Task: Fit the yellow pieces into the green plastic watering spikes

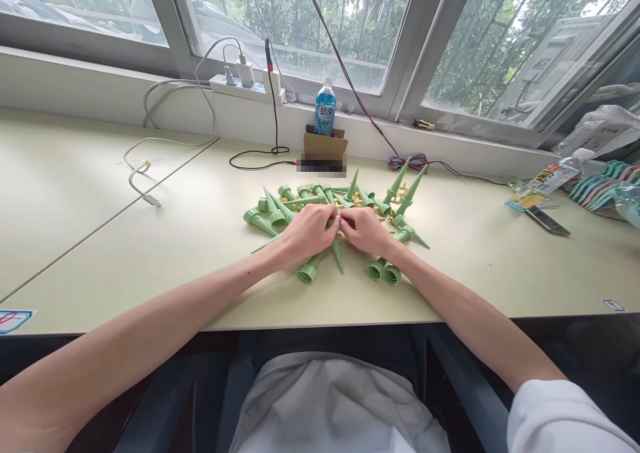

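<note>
My left hand [313, 230] is closed, its fingertips pressed around the upper part of a green plant-watering spike [339, 256] whose tip points down toward me. Against it, my right hand [367, 230] is pinched; what its fingertips hold is hidden. Both hands meet over a pile of similar green spikes with threaded cup ends, one of them [257, 222] lying left of my left hand. Small yellow pieces [401, 190] are scattered among the spikes. Two cup ends [391, 275] face me below my right wrist, and another spike [307, 270] lies below my left hand.
Behind the pile, a blue-labelled bottle [325, 110] stands by a cardboard box [325, 143]. A power strip [245, 88] sits on the sill; a white cable [145, 185] trails across the table [165, 260]. At right are a phone-like dark object [547, 220] and a drink pouch [543, 181].
</note>
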The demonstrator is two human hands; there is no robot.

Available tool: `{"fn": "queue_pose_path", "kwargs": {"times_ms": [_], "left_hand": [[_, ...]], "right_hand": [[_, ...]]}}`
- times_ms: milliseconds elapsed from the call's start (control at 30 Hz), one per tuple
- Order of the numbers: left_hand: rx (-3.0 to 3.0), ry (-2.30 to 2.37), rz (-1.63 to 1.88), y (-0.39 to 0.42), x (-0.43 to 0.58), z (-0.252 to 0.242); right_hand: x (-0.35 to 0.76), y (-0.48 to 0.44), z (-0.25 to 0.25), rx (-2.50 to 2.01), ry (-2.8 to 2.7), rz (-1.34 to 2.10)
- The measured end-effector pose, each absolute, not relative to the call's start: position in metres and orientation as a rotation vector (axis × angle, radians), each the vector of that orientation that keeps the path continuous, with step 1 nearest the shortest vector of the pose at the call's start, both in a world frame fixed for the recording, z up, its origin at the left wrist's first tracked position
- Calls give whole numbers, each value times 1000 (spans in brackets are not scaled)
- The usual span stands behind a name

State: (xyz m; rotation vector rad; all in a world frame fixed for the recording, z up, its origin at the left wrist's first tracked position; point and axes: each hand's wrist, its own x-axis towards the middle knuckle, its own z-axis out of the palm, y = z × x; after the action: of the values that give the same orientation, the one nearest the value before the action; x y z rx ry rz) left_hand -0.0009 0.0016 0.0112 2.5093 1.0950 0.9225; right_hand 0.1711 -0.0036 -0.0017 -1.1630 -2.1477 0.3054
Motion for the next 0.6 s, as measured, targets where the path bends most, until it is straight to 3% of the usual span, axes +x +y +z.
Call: {"fn": "queue_pose_path", "kwargs": {"times_ms": [600], "left_hand": [[2524, 1089, 899, 1, -1, 13]], "right_hand": [[172, -3, -2, -1160, -2149, 296]]}}
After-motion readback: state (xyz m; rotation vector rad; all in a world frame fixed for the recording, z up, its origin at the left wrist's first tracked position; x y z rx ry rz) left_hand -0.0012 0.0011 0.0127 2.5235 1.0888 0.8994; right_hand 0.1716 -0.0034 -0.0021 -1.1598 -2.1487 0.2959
